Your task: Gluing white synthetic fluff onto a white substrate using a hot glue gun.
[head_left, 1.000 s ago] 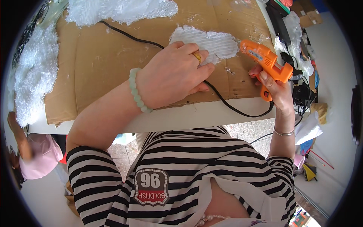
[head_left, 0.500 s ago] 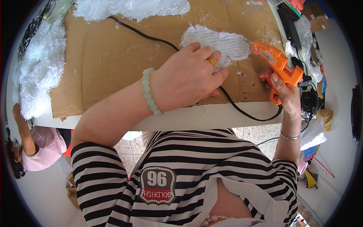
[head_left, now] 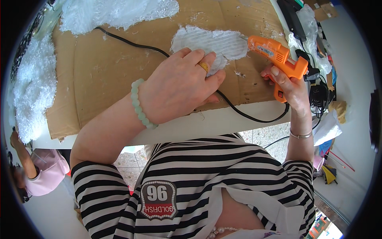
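Observation:
My left hand [head_left: 179, 85] lies flat on a brown cardboard sheet [head_left: 103, 75], fingertips pressing the near edge of a white ribbed fluffy piece [head_left: 211, 42]. It wears a gold ring and a pale green bead bracelet. My right hand [head_left: 288, 81] grips an orange glue gun [head_left: 278, 55] by its handle, nozzle pointing left at the white piece's right end. The gun's black cord [head_left: 242, 113] loops under my left hand and runs up across the cardboard.
White fluffy material lies along the left edge [head_left: 34, 87] and the top [head_left: 115, 14] of the cardboard. The white table edge [head_left: 223, 121] runs below it. Black devices and clutter [head_left: 314, 79] sit at the right. Another person in pink [head_left: 39, 175] is at the lower left.
The view has shifted so the work sits lower in the picture. My right hand has brought the glue gun's nozzle closer to the white piece. My left hand stays on it.

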Demonstrator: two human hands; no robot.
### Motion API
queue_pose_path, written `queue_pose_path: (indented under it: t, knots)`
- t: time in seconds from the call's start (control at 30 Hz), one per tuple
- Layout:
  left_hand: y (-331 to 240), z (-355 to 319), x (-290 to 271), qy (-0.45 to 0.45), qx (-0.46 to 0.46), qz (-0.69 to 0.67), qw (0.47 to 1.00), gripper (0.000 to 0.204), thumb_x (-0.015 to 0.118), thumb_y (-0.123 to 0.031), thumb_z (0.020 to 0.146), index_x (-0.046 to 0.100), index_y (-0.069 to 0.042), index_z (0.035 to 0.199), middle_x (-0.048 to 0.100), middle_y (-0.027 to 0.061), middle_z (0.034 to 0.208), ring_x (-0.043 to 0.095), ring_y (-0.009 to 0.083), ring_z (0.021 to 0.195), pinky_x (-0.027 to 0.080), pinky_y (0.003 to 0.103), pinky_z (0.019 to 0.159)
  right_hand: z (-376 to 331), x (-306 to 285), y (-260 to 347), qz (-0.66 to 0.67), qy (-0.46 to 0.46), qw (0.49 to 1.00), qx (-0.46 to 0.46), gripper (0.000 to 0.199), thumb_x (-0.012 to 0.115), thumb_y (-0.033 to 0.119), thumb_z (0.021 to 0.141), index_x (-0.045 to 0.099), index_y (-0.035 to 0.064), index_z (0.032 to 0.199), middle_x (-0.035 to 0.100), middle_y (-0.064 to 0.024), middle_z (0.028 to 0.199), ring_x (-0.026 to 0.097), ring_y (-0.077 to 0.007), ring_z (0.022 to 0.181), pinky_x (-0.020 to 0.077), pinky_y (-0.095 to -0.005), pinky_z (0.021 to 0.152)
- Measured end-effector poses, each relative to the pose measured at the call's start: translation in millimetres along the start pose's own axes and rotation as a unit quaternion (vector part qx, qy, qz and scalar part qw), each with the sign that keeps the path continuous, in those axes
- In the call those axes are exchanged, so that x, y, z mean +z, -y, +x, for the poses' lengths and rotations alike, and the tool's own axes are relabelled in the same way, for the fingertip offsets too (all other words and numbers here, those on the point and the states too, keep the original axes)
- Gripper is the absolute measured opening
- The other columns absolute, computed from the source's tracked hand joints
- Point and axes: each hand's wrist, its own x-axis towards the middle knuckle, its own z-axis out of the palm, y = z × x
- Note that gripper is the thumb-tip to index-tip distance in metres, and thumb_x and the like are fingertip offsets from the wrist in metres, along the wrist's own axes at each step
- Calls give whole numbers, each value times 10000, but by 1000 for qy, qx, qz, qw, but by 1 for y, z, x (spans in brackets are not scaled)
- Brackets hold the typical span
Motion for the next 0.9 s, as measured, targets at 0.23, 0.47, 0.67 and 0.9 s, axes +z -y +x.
queue_pose_path:
  t: [0.23,0.47,0.67,0.9]
  knots:
    - [1,0,-1,8,-1,-10,1000,470,733,-270,671,573,-50,1055,563,168,1124,542,308,992,458,396,843,1,1,4,-28,-4,999,15,314,602,332,903,612,24,966,627,-26,799,553,-99,733,448,-255,666]
    - [4,-2,5,-60,33,32,997,390,677,-353,739,616,-32,952,604,128,920,533,226,858,446,323,728,3,7,14,-21,-4,999,25,281,617,299,898,605,29,975,623,-24,782,557,-99,721,453,-253,672]
    - [1,-2,2,-7,2,-10,1000,462,731,-283,678,581,-53,1049,564,151,1118,537,292,1001,455,382,856,6,5,14,-32,14,999,21,246,638,227,879,591,16,995,595,-15,763,559,-91,697,453,-239,650]
    - [2,0,1,-5,2,-7,1000,469,732,-292,681,582,-50,1053,576,151,1114,531,286,1007,454,376,855,10,10,23,-40,16,999,14,236,644,156,867,587,-6,1028,563,3,751,514,-72,654,435,-217,599]
